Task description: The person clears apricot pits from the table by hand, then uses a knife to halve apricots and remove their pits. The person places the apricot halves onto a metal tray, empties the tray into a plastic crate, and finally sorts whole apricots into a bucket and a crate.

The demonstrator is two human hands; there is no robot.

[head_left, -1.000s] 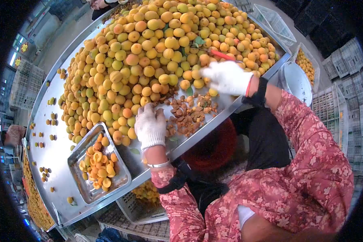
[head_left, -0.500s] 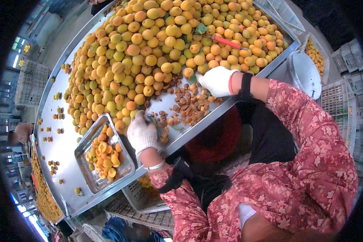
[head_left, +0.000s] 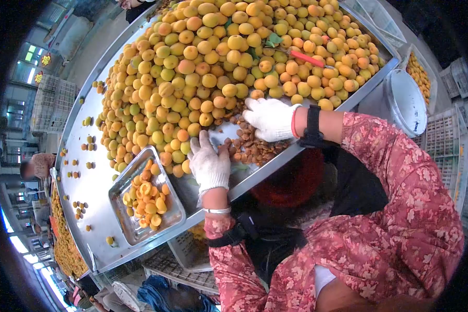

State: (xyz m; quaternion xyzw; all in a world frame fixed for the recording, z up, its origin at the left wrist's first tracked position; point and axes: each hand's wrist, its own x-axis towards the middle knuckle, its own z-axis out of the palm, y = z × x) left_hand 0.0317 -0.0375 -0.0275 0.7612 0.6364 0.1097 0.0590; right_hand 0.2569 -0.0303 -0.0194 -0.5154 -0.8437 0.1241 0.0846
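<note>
Heaped apricots (head_left: 218,67) across the upper, far stretch of the steel surface (head_left: 91,192) — no flat passage there. Scattered pits (head_left: 252,148) between left hand (head_left: 209,161) and right hand (head_left: 268,118), crowding the near edge. Metal tray (head_left: 140,229) of halved fruit just left of the left hand. Open steel beyond the tray, toward the far left — only a few stray fruits.

Pits (head_left: 255,148) between hands; tray (head_left: 120,191) left; apricot pile (head_left: 229,62) behind.
</note>
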